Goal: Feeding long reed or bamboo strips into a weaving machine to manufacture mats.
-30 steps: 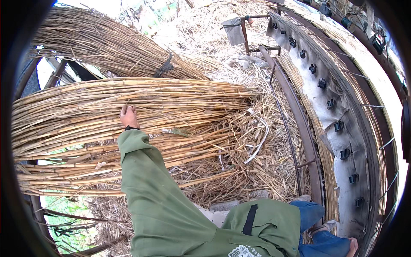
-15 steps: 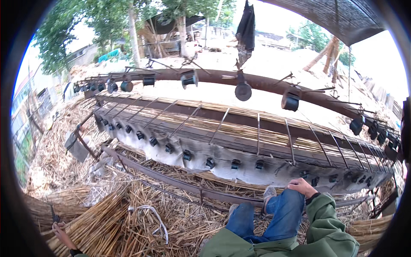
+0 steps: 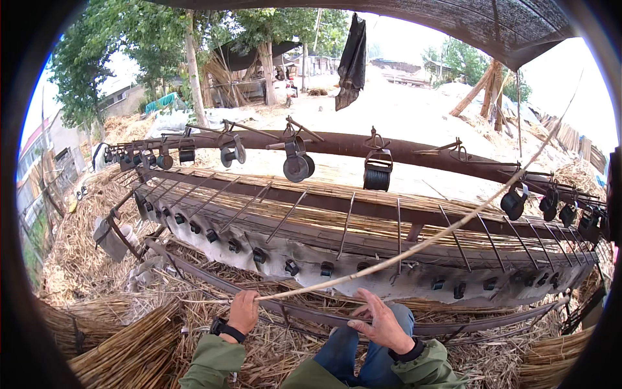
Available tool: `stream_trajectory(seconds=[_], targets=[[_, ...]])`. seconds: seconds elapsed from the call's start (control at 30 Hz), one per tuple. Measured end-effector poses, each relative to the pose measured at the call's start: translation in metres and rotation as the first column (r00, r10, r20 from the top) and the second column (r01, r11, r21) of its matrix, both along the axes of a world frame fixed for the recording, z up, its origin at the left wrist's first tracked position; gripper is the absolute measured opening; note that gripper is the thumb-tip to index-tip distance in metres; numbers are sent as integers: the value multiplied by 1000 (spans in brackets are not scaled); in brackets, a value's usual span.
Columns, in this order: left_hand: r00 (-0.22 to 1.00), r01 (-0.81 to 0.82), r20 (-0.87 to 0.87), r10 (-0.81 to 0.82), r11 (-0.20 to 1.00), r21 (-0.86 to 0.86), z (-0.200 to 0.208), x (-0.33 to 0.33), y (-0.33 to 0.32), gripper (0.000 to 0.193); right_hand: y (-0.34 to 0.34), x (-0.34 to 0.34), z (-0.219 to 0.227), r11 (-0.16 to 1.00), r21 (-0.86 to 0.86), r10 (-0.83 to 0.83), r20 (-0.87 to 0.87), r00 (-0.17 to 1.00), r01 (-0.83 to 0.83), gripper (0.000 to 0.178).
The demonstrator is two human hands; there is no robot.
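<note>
A long pale reed stalk [image 3: 453, 227] slants from the lower left, up across the frame to the upper right. My left hand [image 3: 243, 312] is closed round it near its lower end, and a thin end pokes out leftward past the fist. My right hand [image 3: 382, 324] hovers just below the stalk over my knee, thumb and fingers apart, with nothing visible in it. Behind the stalk stretches a long metal weaving frame [image 3: 304, 337] with slanting rods and a row of small dark spools [image 3: 326, 268] along a pale sheet.
Larger wire spools [image 3: 378, 170] hang from a rusty pipe [image 3: 421, 151] beyond the frame. Bundled reeds [image 3: 133, 343] lie at lower left, and another bundle [image 3: 554, 356] at lower right. Loose straw covers the ground. A dark cloth [image 3: 352, 61] dangles overhead under a shade net [image 3: 453, 26].
My left hand has come from the reed bundle at far left to the middle, now with a reed stalk. My right hand has lifted off my knee and opened. The view has shifted slightly.
</note>
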State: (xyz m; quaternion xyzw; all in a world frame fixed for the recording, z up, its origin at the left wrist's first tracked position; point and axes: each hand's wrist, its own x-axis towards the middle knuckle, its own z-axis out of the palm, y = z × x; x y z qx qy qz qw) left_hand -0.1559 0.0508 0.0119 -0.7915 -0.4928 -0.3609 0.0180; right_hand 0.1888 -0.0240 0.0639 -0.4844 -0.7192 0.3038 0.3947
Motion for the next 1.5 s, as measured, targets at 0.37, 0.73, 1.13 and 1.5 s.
stream_trajectory(seconds=[0.37,0.73,1.13,1.5], targets=[[913,239,311,-264,964,118,31,123,-85,26,-39,60,31,872,269,-86,-738,670,408,27],[-182,959,713,677,284,-24,-8,187,-67,19,-75,53,-1,844,-148,-463,-685,562,515,25],[-266,436,956,128,900,1,64,20,34,13,-91,119,11,705,-316,-388,-921,-28,636,29],[-52,879,950,307,466,-103,72,106,47,23,-38,7,8,973,-163,-215,-896,387,164,35]])
